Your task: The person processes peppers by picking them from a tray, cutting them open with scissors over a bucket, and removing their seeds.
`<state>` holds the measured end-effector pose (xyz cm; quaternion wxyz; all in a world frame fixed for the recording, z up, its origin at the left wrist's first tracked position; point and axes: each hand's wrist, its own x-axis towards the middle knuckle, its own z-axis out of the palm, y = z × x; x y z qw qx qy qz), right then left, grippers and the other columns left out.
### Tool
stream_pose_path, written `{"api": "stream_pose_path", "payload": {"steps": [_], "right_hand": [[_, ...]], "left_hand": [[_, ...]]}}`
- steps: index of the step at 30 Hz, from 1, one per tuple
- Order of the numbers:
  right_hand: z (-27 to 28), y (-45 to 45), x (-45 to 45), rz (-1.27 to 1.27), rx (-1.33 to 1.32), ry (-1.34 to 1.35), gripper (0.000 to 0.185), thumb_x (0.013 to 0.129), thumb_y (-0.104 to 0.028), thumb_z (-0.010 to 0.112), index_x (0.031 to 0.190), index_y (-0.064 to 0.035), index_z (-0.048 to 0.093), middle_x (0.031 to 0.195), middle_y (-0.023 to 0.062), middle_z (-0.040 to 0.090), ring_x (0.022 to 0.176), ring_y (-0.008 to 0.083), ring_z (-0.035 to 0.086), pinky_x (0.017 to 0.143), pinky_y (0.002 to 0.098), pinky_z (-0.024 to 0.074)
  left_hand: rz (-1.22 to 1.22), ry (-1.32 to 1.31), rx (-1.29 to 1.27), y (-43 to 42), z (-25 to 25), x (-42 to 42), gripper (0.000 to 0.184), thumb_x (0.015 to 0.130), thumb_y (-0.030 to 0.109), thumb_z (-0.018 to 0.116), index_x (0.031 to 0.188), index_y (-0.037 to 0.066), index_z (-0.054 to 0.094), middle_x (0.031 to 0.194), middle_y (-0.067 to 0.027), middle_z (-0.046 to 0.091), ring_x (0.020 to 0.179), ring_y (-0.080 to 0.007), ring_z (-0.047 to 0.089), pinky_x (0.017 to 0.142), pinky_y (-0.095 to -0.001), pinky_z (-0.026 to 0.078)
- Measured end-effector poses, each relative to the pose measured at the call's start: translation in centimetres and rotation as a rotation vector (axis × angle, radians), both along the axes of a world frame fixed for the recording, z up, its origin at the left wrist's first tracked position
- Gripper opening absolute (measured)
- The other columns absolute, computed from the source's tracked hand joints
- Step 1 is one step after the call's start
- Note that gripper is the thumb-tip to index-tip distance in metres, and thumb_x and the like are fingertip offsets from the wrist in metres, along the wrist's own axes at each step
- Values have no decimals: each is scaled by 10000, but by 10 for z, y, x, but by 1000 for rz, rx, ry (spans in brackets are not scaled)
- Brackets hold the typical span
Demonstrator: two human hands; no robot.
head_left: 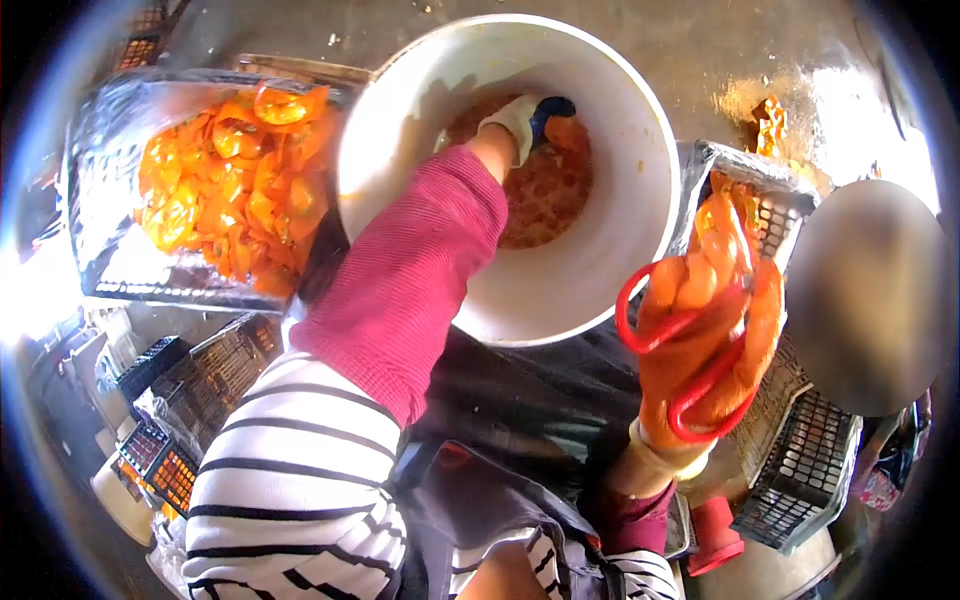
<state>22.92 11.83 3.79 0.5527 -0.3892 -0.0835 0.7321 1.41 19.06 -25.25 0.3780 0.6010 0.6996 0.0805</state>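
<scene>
A large white bucket [400, 215] stands in front of me with reddish-orange pulp [550, 205] at its bottom. My left hand [525, 122], in a glove with a white cuff and dark blue fingers, reaches down into it. The fingers are at the pulp and mostly hidden, so their grip does not show. My right hand [690, 330], in an orange glove, is raised to the right of the bucket. Red-handled scissors [715, 405] are held in it, their loops around the glove; the blades are not clearly visible.
To the left, a plastic-lined crate [110, 220] holds glossy orange pepper pieces [235, 180]. Another lined crate [790, 190] with orange pieces is at the right. A black crate [800, 470], a red object [712, 535] and stacked crates [215, 370] stand lower down. Orange scraps [768, 125] lie beyond.
</scene>
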Motion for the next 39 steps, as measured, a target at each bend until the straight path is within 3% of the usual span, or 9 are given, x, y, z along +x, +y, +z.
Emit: {"api": "stream_pose_path", "payload": {"steps": [9, 12, 18, 21, 22, 24, 28, 33, 39], "right_hand": [[13, -26, -8, 154, 77, 241, 493, 959, -289, 440, 1222, 127, 408, 1015, 131, 479, 860, 205, 447, 803, 324, 388], [-3, -32, -3, 242, 208, 270, 471, 943, -308, 468, 1173, 103, 451, 1038, 143, 506, 882, 215, 474, 802, 319, 396], [-39, -38, 3, 349, 279, 259, 490, 935, -312, 503, 1239, 70, 465, 1234, 191, 548, 1118, 282, 552, 997, 387, 430], [-38, -44, 3, 337, 197, 212, 477, 933, -303, 515, 1212, 82, 477, 1217, 211, 548, 1121, 295, 544, 1012, 401, 423], [-41, -46, 5, 343, 238, 220, 471, 937, -300, 511, 1205, 86, 482, 1212, 221, 546, 1128, 303, 539, 1013, 404, 422], [-48, -42, 7, 333, 234, 220, 461, 943, -291, 506, 1200, 90, 486, 1206, 222, 550, 1120, 302, 543, 1006, 404, 424], [-50, -42, 2, 351, 238, 146, 430, 942, -291, 507, 1176, 70, 509, 1209, 218, 547, 1108, 294, 546, 998, 402, 424], [-47, -45, -24, 462, 280, -136, 422, 923, -341, 534, 1167, 1, 506, 1137, 209, 597, 1013, 273, 600, 856, 357, 479], [-81, -35, -23, 832, 263, -170, 350, 922, -278, 538, 1197, -68, 483, 1176, 122, 569, 929, 287, 634, 698, 358, 526]], "left_hand": [[-136, -837, 240, -44, 101, -80, 457, 783, 170, 678, 1217, 95, 554, 1132, -59, 614, 1025, -186, 589, 846, -337, 497], [302, -1511, -155, -84, 218, -58, 507, 837, 251, 649, 1262, 28, 486, 1155, -135, 599, 1038, -257, 592, 896, -363, 482], [318, -1650, 190, -111, 245, -38, 407, 861, 319, 639, 1128, 22, 566, 1084, -119, 626, 995, -222, 610, 876, -343, 493], [638, -1166, 525, -103, 239, -70, 191, 868, 172, 628, 1023, 60, 625, 912, -34, 659, 836, -96, 627, 754, -238, 511], [649, -956, 715, -111, 249, -81, 310, 822, 207, 676, 1086, 59, 606, 912, -104, 662, 814, -191, 652, 717, -291, 534], [723, 208, 1142, -117, 249, -110, 382, 832, 224, 658, 1175, 89, 558, 912, -147, 657, 831, -257, 653, 729, -343, 535], [395, 356, 334, -155, 239, -86, 484, 807, 244, 642, 1240, 84, 499, 1041, -210, 619, 933, -339, 621, 790, -405, 499], [692, -116, 480, -148, 208, -110, 358, 841, 348, 587, 1092, 93, 582, 1017, -208, 624, 936, -323, 620, 795, -403, 488], [507, 263, 545, -154, 231, -114, 254, 852, 219, 608, 1067, 85, 593, 990, -116, 646, 912, -225, 632, 759, -327, 508]]}}
